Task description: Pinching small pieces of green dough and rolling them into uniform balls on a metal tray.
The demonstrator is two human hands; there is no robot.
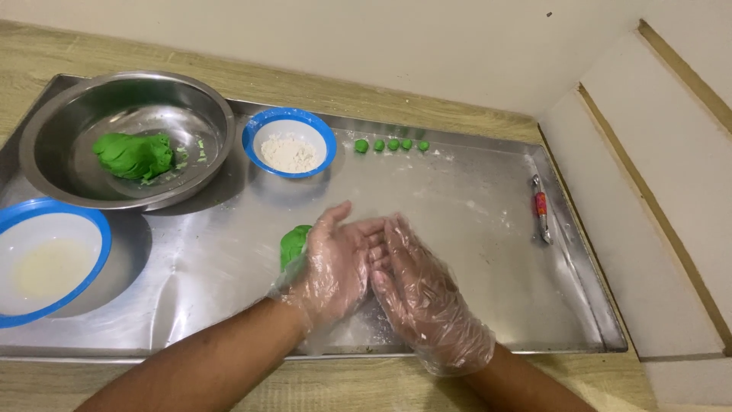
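My left hand (335, 263) and my right hand (423, 294) wear thin clear plastic gloves and are pressed palm to palm over the near middle of a steel tray (488, 229). Whatever lies between the palms is hidden. A green dough lump (293, 244) rests on the tray just behind my left hand, touching it. Several small green dough balls (392, 145) stand in a row near the tray's far edge. A larger green dough mass (134, 156) lies in a steel bowl (126, 99) at the far left.
A blue-rimmed bowl of white flour (290, 143) stands beside the steel bowl. Another blue-rimmed bowl (47, 259) with pale liquid sits at the near left. A small red and silver tool (540, 207) lies at the tray's right side. White steps rise on the right.
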